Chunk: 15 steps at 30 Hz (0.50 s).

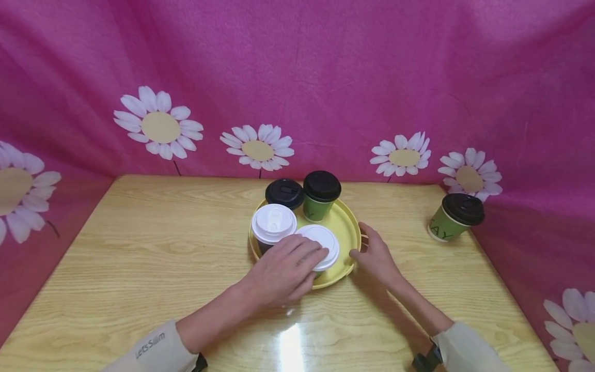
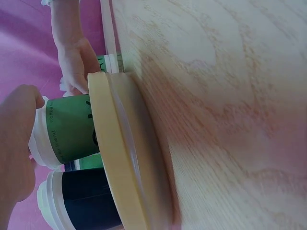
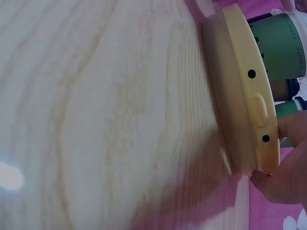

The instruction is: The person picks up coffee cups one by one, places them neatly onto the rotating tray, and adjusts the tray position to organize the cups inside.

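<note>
A round yellow tray bears several lidded paper cups near the middle of the table. My left hand grips the white lid of a green cup standing at the tray's near side. To its left is a dark cup with a white lid. Behind these stand a cup with a black lid, its body mostly hidden, and a green cup with a black lid. On the tray's right side my right hand pinches the rim, with the thumb low on the wall in the right wrist view.
Another green cup with a black lid stands apart near the table's right edge. The wooden table meets a pink flowered cloth at the back and both sides.
</note>
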Each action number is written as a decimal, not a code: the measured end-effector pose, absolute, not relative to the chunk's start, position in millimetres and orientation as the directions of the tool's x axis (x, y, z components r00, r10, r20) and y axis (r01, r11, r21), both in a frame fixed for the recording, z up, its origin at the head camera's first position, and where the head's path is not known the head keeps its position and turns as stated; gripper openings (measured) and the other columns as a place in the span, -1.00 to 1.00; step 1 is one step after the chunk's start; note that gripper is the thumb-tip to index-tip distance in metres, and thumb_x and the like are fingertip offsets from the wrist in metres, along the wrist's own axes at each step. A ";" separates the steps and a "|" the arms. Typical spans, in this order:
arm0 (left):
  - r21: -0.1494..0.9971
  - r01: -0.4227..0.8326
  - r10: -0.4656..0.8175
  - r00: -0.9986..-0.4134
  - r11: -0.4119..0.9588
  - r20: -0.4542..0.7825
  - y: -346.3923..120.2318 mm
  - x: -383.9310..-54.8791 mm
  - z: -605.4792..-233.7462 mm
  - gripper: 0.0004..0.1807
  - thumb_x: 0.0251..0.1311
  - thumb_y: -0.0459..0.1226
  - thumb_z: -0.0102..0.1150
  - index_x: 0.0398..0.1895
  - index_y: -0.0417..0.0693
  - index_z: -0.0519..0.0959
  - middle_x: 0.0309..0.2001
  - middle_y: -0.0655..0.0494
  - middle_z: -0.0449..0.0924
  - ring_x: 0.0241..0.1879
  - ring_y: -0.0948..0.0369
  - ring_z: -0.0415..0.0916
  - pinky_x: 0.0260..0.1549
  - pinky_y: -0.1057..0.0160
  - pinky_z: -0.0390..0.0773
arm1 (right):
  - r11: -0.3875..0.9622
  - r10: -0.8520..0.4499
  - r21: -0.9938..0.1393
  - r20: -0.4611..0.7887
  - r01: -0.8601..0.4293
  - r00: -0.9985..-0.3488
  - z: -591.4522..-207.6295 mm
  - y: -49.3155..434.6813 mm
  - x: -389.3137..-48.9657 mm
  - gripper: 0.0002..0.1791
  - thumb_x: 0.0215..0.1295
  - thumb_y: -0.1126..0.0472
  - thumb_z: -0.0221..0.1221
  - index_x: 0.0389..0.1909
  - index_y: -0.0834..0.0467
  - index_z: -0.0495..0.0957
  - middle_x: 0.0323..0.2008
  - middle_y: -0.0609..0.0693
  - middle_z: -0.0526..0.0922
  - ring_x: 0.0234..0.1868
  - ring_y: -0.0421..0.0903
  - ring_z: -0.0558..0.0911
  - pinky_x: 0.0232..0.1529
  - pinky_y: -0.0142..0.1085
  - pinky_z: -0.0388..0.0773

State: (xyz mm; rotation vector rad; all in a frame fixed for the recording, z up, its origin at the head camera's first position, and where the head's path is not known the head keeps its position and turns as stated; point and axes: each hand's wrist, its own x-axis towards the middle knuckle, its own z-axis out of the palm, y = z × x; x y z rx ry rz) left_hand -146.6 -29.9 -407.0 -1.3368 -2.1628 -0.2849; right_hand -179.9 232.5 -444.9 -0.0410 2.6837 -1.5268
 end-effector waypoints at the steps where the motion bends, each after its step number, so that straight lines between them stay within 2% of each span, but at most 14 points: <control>1: -0.113 0.872 0.750 -0.335 0.476 0.571 -30.2 -146.7 -407.0 -0.54 0.21 -0.19 0.09 0.16 -0.17 0.53 0.05 0.04 0.53 0.07 0.09 0.41 0.23 0.19 0.35 | 0.509 -0.044 -0.861 -0.035 0.008 -0.998 -445.4 232.1 -178.8 -0.12 0.12 0.51 0.09 0.48 0.49 -0.06 0.38 0.43 0.19 0.33 0.34 0.35 0.24 -0.04 0.43; 7: -0.102 0.874 0.739 -0.335 0.476 0.584 -32.7 -147.3 -406.9 -0.59 0.18 -0.20 0.10 0.08 -0.16 0.55 0.02 0.04 0.54 0.04 0.09 0.43 0.21 0.19 0.37 | 0.496 -0.040 -0.868 -0.019 -0.003 -0.999 -446.3 229.9 -171.1 -0.12 0.13 0.51 0.08 0.48 0.50 -0.07 0.41 0.44 0.12 0.33 0.33 0.35 0.24 -0.08 0.44; 15: -0.107 0.876 0.725 -0.314 0.470 0.614 -36.0 -148.7 -408.1 -0.64 0.13 -0.22 0.14 0.00 -0.17 0.56 -0.05 0.04 0.54 -0.01 0.10 0.45 0.15 0.18 0.41 | 0.484 -0.041 -0.874 0.024 -0.041 -0.999 -449.7 226.8 -160.4 -0.17 0.24 0.44 0.18 0.47 0.48 -0.01 0.35 0.42 0.21 0.29 0.30 0.41 0.24 -0.07 0.45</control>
